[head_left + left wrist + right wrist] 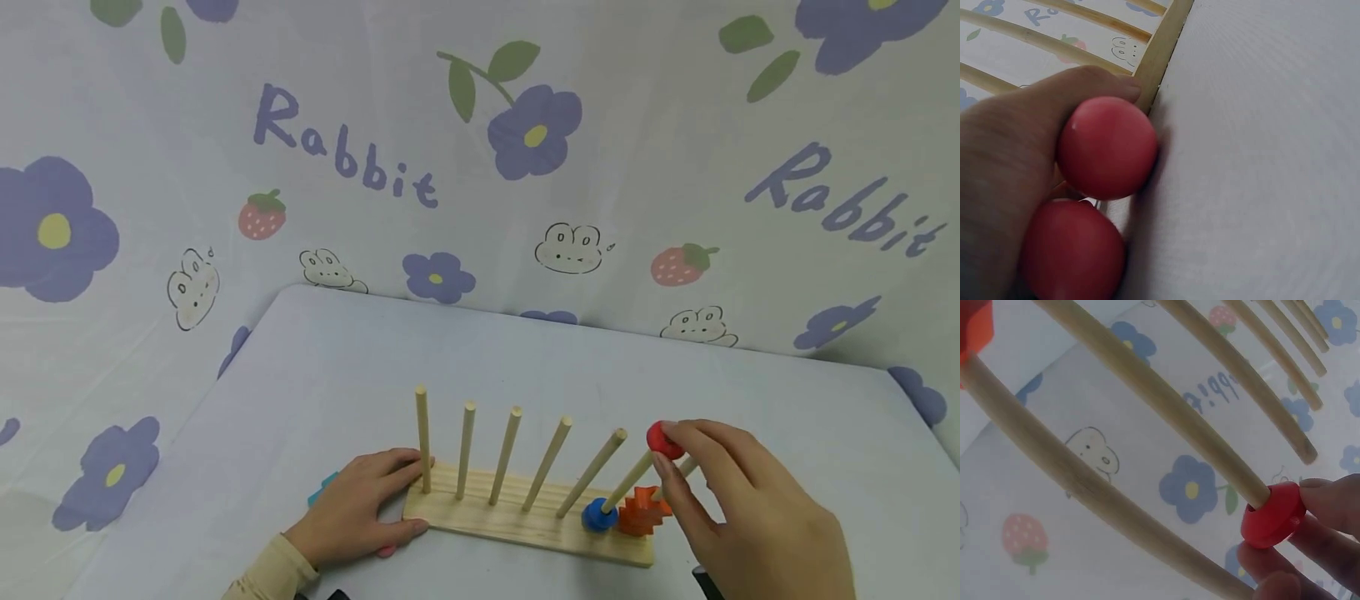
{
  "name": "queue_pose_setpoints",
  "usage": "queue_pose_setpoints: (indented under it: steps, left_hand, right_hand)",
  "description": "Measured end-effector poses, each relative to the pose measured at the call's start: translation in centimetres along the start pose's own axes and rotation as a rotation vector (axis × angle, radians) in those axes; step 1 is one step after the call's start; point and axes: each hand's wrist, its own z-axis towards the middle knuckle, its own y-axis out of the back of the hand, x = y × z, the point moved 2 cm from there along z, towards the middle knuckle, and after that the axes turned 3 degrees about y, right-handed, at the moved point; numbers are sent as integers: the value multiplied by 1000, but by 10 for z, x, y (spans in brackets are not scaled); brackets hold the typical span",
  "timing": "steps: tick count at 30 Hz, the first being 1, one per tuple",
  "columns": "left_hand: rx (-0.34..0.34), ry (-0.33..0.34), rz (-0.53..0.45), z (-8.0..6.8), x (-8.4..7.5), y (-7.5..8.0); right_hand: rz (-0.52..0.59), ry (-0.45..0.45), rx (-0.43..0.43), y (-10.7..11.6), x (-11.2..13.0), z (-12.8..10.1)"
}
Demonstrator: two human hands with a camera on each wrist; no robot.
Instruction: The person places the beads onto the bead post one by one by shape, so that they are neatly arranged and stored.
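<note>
A wooden base [517, 521] carries a row of several upright pegs. My right hand [663, 448] pinches a red ring [663, 439] at the tip of the second peg from the right [628, 483]. The right wrist view shows that red ring [1270, 515] just on the peg's end [1166, 406], between my fingertips [1329, 500]. A blue ring [599, 515] sits at that peg's foot, and an orange gear piece [643, 512] at the foot of the last peg. My left hand [397, 496] rests on the base's left end, over two red round pieces [1107, 147].
A teal piece [322, 487] pokes out from behind my left hand, and a pink piece [387, 551] from under its thumb. The table [525, 375] is covered in pale cloth. A printed cloth backdrop [480, 167] rises behind it. The table's left edge [225, 375] falls away.
</note>
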Motion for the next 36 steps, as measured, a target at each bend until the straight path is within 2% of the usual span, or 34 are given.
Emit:
queue_pose_setpoints:
  steps: [6, 8, 11, 13, 18, 19, 26, 36]
  left_hand:
    - [-16, -10, 6, 0, -1, 1]
    - [-19, -14, 9, 0, -1, 1]
    - [-18, -8, 7, 0, 0, 1]
    - [-17, -3, 4, 1, 0, 1]
    - [-25, -7, -2, 0, 1, -1]
    - [-26, -8, -1, 0, 1, -1]
    - [-29, -7, 0, 0, 1, -2]
    - [-49, -28, 7, 0, 0, 0]
  right_hand:
    - [-35, -25, 94, -10, 2, -10]
    - [-53, -40, 205, -14, 3, -16]
    - [-77, -36, 324, -23, 4, -27]
    - [-75, -17, 348, -30, 4, -34]
    - [-50, 75, 144, -52, 4, -51]
    - [-53, 86, 126, -57, 4, -54]
    - [-37, 152, 104, -84, 0, -69]
    - [-17, 161, 82, -92, 0, -76]
